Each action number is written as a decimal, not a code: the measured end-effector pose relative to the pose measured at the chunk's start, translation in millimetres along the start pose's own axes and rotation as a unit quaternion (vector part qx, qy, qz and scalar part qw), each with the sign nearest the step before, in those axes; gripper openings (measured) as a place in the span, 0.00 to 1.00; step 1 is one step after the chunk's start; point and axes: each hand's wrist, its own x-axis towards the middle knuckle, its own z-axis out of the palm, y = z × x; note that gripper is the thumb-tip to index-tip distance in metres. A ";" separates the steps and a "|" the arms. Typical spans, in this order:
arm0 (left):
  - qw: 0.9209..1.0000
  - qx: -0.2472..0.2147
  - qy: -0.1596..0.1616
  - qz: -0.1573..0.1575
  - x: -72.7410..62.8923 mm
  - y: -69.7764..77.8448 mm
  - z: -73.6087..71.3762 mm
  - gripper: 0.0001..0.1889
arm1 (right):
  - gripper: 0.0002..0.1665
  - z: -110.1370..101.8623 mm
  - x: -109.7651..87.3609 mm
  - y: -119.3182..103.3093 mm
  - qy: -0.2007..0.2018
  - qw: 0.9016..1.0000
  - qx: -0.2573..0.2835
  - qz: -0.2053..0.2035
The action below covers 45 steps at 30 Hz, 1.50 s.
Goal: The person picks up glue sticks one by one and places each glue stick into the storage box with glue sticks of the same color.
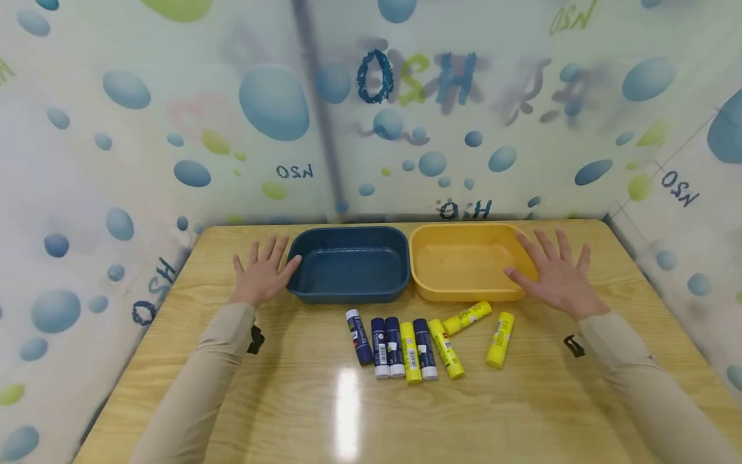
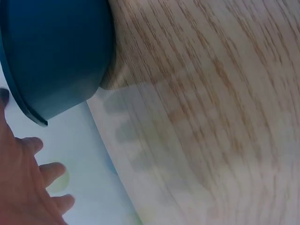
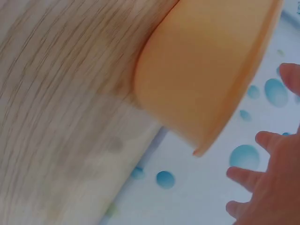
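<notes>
My left hand [image 1: 259,276], fingers spread, hovers by the left end of a dark blue tray [image 1: 350,299]; its thumb reaches near the rim. On the other side my right hand [image 1: 559,277] is spread out beside a yellow tray [image 1: 469,294], the thumb over its right end. Neither hand holds anything. In front of the trays lie several glue sticks: dark blue ones with white caps, such as this blue glue stick [image 1: 359,338], and yellow ones, such as this yellow glue stick [image 1: 500,340]. Both wrist views show the fingers apart from the tray walls.
The two trays stand side by side near the back edge of the wooden table [image 1: 278,406]. Behind and beside it hangs a pale sheet [image 1: 359,142] printed with blue and green spots and letters. A bright reflection lies on the tabletop.
</notes>
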 end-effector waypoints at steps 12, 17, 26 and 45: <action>0.986 -0.154 -0.030 0.060 6.6 -14.0 5.7 0.31 | 0.50 -4.8 -22.7 -35.3 0.095 0.984 -0.034 -0.146; 0.979 -0.185 -0.050 0.063 8.5 -17.5 2.5 0.29 | 0.49 -3.9 -31.0 -45.8 0.107 0.969 -0.037 -0.218; 0.972 -0.214 -0.050 0.079 13.9 -17.5 3.5 0.26 | 0.41 0.6 -42.6 -47.5 0.046 0.955 -0.053 -0.287; 0.963 -0.254 -0.045 0.075 23.2 -23.6 12.1 0.25 | 0.23 30.4 -55.9 -48.1 -0.068 0.939 -0.099 -0.322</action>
